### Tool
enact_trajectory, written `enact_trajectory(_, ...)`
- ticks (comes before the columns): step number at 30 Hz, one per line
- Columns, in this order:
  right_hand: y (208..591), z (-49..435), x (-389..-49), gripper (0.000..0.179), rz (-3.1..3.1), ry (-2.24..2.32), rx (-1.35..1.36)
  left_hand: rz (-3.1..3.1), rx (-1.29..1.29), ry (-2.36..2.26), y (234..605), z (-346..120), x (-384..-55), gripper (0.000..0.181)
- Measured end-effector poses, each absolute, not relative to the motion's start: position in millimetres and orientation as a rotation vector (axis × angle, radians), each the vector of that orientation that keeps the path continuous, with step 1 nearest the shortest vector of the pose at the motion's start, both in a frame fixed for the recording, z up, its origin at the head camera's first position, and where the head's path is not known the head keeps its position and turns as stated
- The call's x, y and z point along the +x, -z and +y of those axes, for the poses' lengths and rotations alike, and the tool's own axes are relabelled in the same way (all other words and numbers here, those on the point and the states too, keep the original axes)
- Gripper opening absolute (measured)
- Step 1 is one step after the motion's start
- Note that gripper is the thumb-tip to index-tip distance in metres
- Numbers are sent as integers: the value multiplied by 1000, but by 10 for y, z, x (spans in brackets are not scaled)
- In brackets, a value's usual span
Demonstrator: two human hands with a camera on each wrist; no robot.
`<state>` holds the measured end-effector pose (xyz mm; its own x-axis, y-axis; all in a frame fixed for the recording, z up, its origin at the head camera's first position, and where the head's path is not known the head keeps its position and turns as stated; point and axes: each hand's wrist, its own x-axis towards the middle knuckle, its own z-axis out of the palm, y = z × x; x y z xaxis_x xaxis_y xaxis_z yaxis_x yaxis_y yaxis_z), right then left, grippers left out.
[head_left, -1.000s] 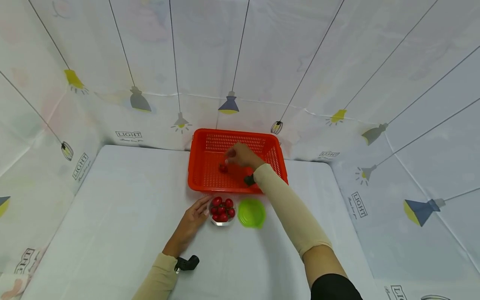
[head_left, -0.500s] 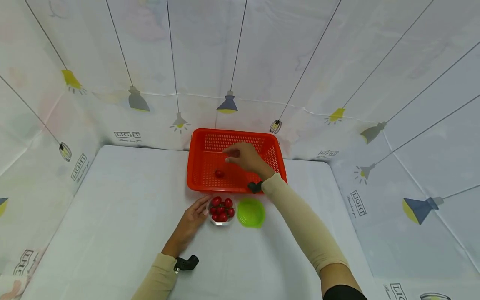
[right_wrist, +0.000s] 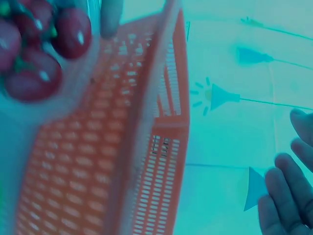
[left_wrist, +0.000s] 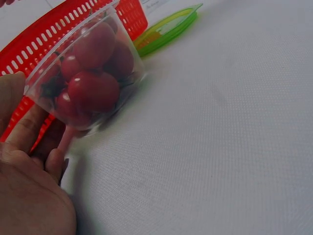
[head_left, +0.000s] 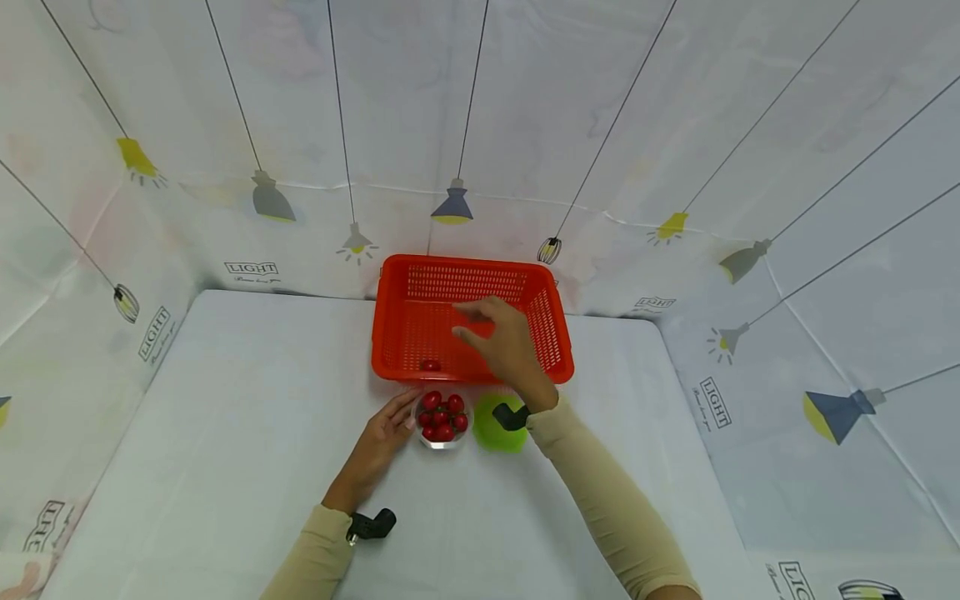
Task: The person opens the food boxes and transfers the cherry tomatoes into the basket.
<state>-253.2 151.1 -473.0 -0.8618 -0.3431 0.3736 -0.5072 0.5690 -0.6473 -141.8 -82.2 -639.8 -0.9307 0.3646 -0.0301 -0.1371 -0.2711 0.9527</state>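
Note:
My left hand (head_left: 381,437) rests against the left side of a clear plastic cup (head_left: 441,445) standing on the table, its fingers relaxed along the wall. Several cherry tomatoes (left_wrist: 93,90) fill this cup. Over the red basket (head_left: 390,333) hovers my right hand (head_left: 512,343), thumb and fingers spread apart and nothing between them. One loose cherry tomato (head_left: 431,365) lies inside the basket by its near wall. In the right wrist view the right fingers (right_wrist: 283,196) also appear apart and hold nothing.
Right of the cup lies a bright green lid (head_left: 491,435), partly beneath my right wrist. The perforated basket stands behind both, close to the back wall (head_left: 315,225) printed with lamps. White cloth covers the table (head_left: 262,400).
The right hand has let go of the loose tomato, and its fingers have spread while it drew back toward me. That tomato has shifted to the basket's near wall. The left hand stays put.

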Motion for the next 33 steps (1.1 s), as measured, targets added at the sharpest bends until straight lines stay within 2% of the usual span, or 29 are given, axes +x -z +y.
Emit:
enact_trajectory(15,5183,1399,-1835,46,-2350,-1149,487,1667,297,-2277,6409,-814,-1418,57)
enact_trajectory(33,5746,1210,-1481,41,-2349,-1228,369,1698,280,-2259,6358,-797,-1412,56)
